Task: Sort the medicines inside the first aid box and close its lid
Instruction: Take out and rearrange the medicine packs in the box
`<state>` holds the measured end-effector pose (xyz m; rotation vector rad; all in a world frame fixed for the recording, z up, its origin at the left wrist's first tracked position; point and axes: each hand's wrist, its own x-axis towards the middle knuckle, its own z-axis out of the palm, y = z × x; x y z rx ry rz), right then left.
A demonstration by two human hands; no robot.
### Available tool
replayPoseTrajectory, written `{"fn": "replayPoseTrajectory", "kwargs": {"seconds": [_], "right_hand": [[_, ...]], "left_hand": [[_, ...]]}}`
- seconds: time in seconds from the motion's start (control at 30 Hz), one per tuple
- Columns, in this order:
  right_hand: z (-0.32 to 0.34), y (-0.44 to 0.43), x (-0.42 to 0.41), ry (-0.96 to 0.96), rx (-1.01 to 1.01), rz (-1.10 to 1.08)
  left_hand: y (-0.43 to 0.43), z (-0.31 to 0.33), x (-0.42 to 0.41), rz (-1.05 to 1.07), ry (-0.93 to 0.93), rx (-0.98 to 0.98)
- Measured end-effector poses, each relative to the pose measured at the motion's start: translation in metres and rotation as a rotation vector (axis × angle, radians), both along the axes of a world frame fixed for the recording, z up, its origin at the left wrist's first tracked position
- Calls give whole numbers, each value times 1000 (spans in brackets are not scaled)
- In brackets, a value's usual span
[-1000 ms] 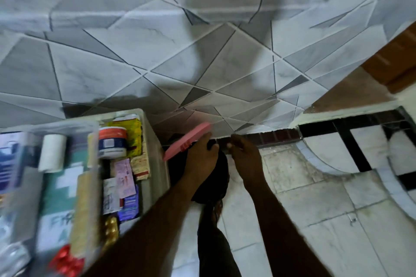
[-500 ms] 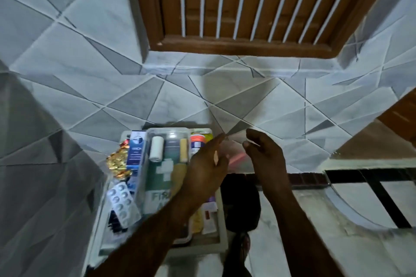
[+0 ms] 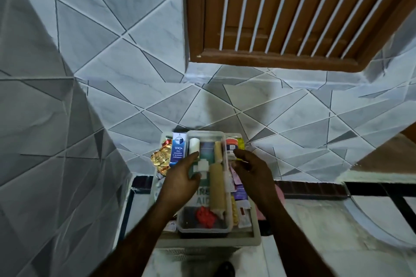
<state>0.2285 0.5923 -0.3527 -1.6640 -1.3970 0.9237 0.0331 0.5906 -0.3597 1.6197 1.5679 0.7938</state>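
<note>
The first aid box (image 3: 202, 239) stands open on the floor against the tiled wall. A clear inner tray (image 3: 227, 220) sits in it with a white bandage roll (image 3: 194, 145), a beige roll (image 3: 217, 189) and a red item (image 3: 204, 217). A blue carton (image 3: 179, 148) and gold foil strip (image 3: 161, 159) lie at its left. An orange-lidded jar (image 3: 231, 143) and sachets (image 3: 241, 191) fill the right side. My left hand (image 3: 180, 183) rests spread on the tray's left half. My right hand (image 3: 254, 175) hovers at the tray's right edge, finger and thumb apart.
A pink object (image 3: 281, 197) shows behind my right wrist, to the right of the box. Tiled walls (image 3: 67, 141) close in at the left and behind. A brown louvred window (image 3: 292, 18) is above. Dark floor bands (image 3: 371, 189) run to the right.
The pink strip held in my left hand a second ago is no longer in it. Both hands have moved from beside the box to over the tray, and the view has tilted up.
</note>
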Motion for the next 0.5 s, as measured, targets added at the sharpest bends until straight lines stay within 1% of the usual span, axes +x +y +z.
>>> {"fn": "replayPoseTrajectory", "kwargs": {"seconds": [0.23,0.37,0.5], "right_hand": [[-16,18,-8,-67,-81,136],[-23,31,-11,-65,-131,210],[-32,43,-12,-76,-146,245]], "left_hand": [[9,-19,-16,39,82,-2],[17,-24,-25,85,37,-54],[19,-31,-37,172,43,-83]]}}
